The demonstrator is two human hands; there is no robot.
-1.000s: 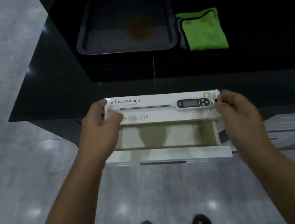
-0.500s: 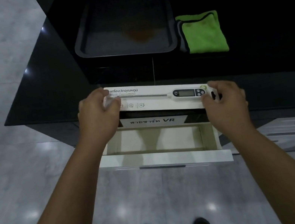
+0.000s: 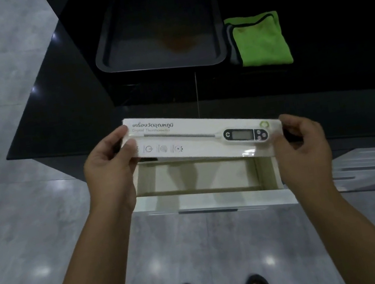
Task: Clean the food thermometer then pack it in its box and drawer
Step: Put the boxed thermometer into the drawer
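A long white thermometer box (image 3: 194, 128) with a clear front is held level above the open white drawer (image 3: 212, 202). Through the window I see the food thermometer (image 3: 245, 133), its probe pointing left and its dark display at the right. My left hand (image 3: 110, 165) grips the box's left end and my right hand (image 3: 302, 144) grips its right end. The drawer below is pulled out toward me and its pale inside shows under the box.
A dark baking tray (image 3: 162, 63) with a brown stain rests on the black counter (image 3: 57, 119) behind the drawer. A folded green cloth (image 3: 261, 41) lies to its right. My two sandalled feet stand on the grey tiled floor (image 3: 36, 243).
The box has been tipped so that its front faces up more, and it now covers the labelled item at the drawer's back. Both hands keep hold of its ends.
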